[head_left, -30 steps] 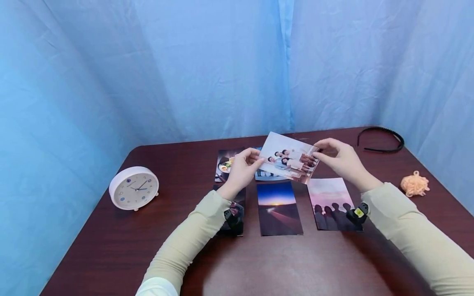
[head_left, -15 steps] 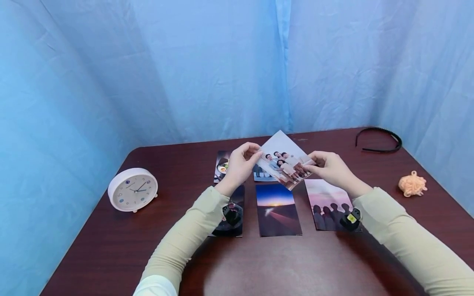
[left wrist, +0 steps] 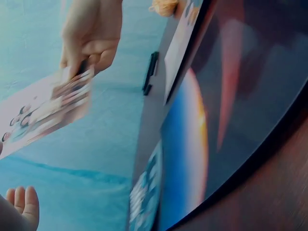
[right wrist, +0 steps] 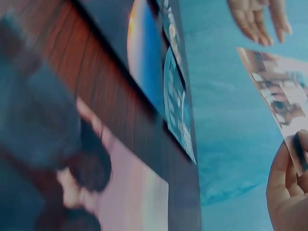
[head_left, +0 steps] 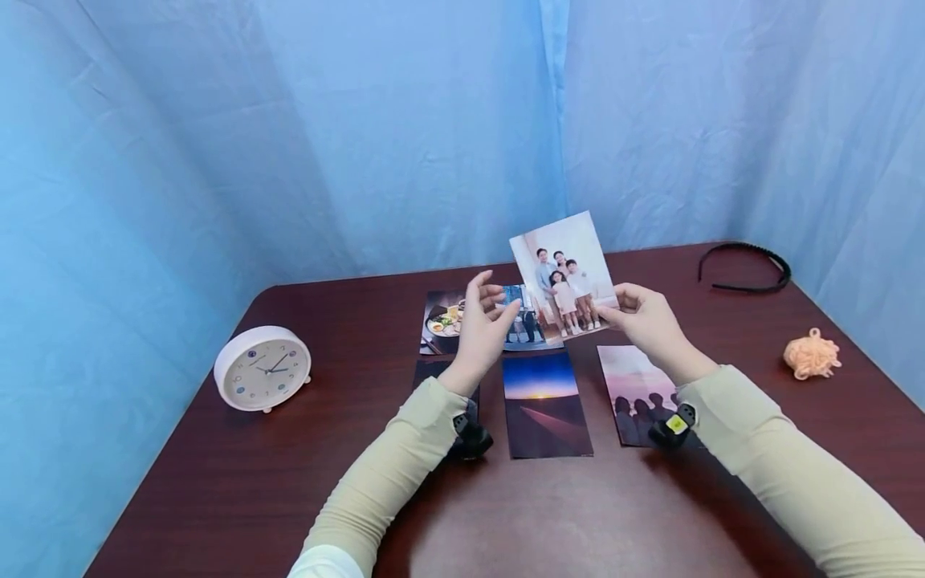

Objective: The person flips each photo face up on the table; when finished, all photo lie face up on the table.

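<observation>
A family photo is held up above the table, its picture upright and slightly tilted in the head view. My right hand pinches its lower right corner between thumb and fingers. Left of the photo, my left hand is raised with relaxed fingers, holding nothing. The right wrist view shows a gap between the left hand and the photo. Below lie a sunset road photo, a pink silhouette photo, a ramen photo and a partly covered blue photo.
On the dark red table a white alarm clock stands at the left. A black headband lies at the back right, with a peach yarn ball nearer. A dark photo is mostly hidden under the left forearm. Blue curtains hang behind.
The family photo has turned from sideways to upright and risen. My left hand has let go of its left edge, while my right hand keeps its pinch.
</observation>
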The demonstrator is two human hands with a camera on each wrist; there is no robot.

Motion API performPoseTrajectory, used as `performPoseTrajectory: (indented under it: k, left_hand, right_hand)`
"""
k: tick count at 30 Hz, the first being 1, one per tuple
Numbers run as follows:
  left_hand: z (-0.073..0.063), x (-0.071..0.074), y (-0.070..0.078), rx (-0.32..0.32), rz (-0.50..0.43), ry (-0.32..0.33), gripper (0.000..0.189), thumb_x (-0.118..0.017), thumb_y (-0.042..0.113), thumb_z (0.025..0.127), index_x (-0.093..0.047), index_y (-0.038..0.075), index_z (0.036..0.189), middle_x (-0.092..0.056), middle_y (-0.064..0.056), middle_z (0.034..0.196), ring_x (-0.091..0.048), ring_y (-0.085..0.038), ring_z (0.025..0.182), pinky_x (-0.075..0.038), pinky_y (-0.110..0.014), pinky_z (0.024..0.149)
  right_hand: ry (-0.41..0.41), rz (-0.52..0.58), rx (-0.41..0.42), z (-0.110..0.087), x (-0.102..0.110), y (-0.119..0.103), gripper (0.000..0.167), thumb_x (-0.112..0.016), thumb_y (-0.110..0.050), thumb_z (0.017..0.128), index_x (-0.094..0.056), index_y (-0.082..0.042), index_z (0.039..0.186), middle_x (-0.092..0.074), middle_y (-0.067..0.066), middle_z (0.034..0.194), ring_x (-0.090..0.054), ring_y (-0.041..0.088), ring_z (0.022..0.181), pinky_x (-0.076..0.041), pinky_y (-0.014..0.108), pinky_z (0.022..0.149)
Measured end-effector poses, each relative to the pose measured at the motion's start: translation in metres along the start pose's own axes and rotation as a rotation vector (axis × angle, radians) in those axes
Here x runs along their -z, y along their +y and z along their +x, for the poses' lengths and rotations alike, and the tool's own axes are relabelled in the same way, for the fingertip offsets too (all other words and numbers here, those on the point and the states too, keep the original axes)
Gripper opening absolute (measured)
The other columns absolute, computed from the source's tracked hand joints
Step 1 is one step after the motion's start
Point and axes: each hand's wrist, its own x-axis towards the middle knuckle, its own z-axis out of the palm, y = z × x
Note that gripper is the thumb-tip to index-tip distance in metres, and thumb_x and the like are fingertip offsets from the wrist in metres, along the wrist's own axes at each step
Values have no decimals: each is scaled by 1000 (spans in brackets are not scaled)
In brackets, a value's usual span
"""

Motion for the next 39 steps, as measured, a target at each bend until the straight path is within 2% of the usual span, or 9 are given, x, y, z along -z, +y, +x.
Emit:
performPoseTrajectory:
  k: [3, 8, 11, 14, 20, 26, 31, 35, 39]
  left_hand:
    - [-3, -9, -6, 46, 15, -14, 53, -61, 14, 93, -37, 9, 140, -50, -18, 120, -55, -29, 113, -49, -37, 92]
    - [-9, -21, -9, 97, 59, -57, 48, -60, 17, 94, -42, 7, 138, -56, -17, 115, -60, -26, 106, -51, -31, 77]
    - [-10, -26, -10, 111, 58, -90, 48, -60, 14, 93, -43, 6, 138, -58, -15, 112, -62, -25, 100, -54, -27, 77]
    - [-10, -31, -11, 117, 32, -106, 46, -59, 9, 93, -44, 3, 136, -58, -16, 109, -63, -26, 96, -56, -27, 78]
    - [-9, -37, -14, 146, -50, -106, 44, -56, 0, 92, -45, 3, 135, -57, -20, 105, -63, -37, 96, -55, -38, 82]
    - [-11, -39, -17, 158, -3, -86, 44, -58, -1, 90, -47, 3, 133, -59, -15, 97, -67, -27, 88, -57, -31, 76]
    - [-13, -38, -16, 183, 2, -93, 44, -58, 0, 91, -48, 5, 134, -58, -13, 96, -67, -24, 87, -56, -27, 76]
    - [-13, -38, -16, 192, 10, -89, 44, -58, 1, 91, -50, 6, 134, -59, -12, 97, -68, -23, 86, -56, -27, 77]
    - [-11, -37, -17, 217, 4, -86, 44, -59, 1, 91, -51, 6, 133, -59, -11, 96, -68, -24, 86, -56, -29, 77]
  right_hand:
    - [14, 139, -52, 0, -5, -3, 31, -62, -13, 91, -55, 9, 112, -62, -18, 77, -59, -5, 70, -53, 15, 67]
    - [32, 348, -145, 0, -10, -6, 17, -60, -9, 92, -55, -1, 107, -63, -16, 76, -63, -3, 70, -54, 15, 67]
    - [48, 456, -187, 1, -10, -7, 11, -60, -7, 92, -55, -8, 102, -64, -14, 79, -64, -1, 71, -54, 15, 68]
    - [58, 509, -213, 0, -11, -6, 10, -60, -6, 91, -56, -10, 100, -64, -12, 80, -64, 0, 71, -54, 16, 69]
    - [59, 470, -220, 3, -14, 7, 16, -63, -13, 91, -56, -8, 105, -63, -12, 83, -64, 0, 74, -54, 17, 71]
    - [46, 422, -223, -3, -14, -2, 17, -60, -10, 92, -55, -5, 108, -62, -14, 80, -63, -1, 73, -54, 18, 72]
    - [35, 364, -216, -4, -13, 0, 36, -61, -15, 92, -50, 5, 121, -62, -16, 80, -64, -2, 73, -54, 17, 72]
    - [10, 325, -183, -4, -8, 3, 41, -61, -18, 93, -48, 5, 124, -60, -16, 84, -64, -4, 76, -54, 18, 73]
    - [-39, 205, -148, -4, 1, 5, 46, -59, -22, 94, -45, 7, 128, -58, -14, 89, -61, -7, 78, -54, 17, 75]
